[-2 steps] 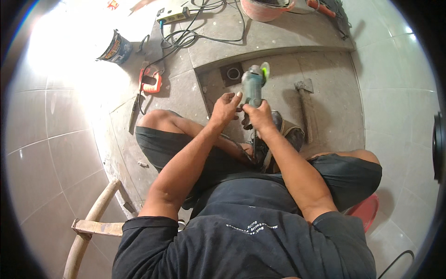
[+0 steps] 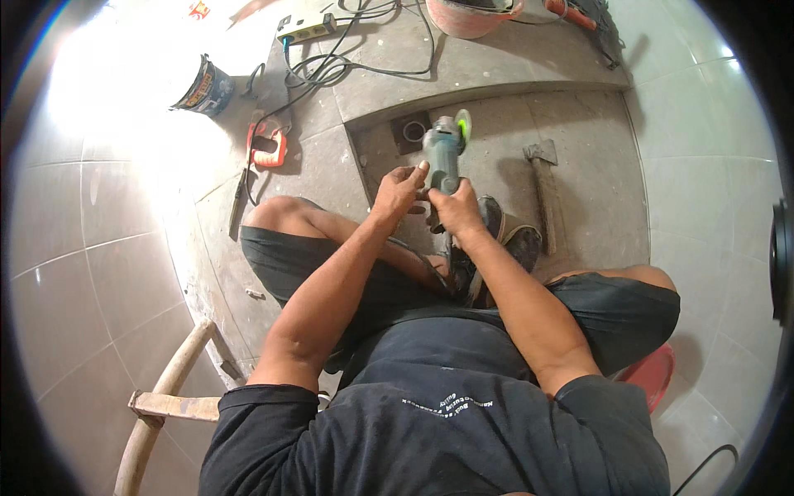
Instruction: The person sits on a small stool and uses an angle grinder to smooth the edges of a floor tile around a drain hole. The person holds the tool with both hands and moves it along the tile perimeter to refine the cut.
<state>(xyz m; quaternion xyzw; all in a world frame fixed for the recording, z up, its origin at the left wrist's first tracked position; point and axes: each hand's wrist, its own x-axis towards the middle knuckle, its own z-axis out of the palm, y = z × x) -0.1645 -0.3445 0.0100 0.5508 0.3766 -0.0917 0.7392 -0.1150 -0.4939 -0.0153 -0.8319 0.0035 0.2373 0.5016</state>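
Note:
My right hand (image 2: 456, 208) is closed around the rear body of a teal-grey angle grinder (image 2: 444, 159). Its head tilts away from me, with a bright green-yellow disc (image 2: 464, 126) on the right side. Close along the grinder's left flank is my left hand (image 2: 399, 194), thumb raised and fingers loosely spread; the fingertips near the handle are partly hidden, so contact there is unclear. From the grinder's back end a dark cord runs down between my crossed legs.
A hammer with a wooden handle (image 2: 544, 194) lies in the sunken floor, near a square drain (image 2: 411, 131). Leftward are an orange-handled saw (image 2: 269, 147) and a dark bucket (image 2: 207, 89). A power strip (image 2: 306, 30) with coiled cable and a pinkish basin (image 2: 471, 23) stand farther off.
The grinder and my right hand have shifted slightly to the left. My left hand has barely moved.

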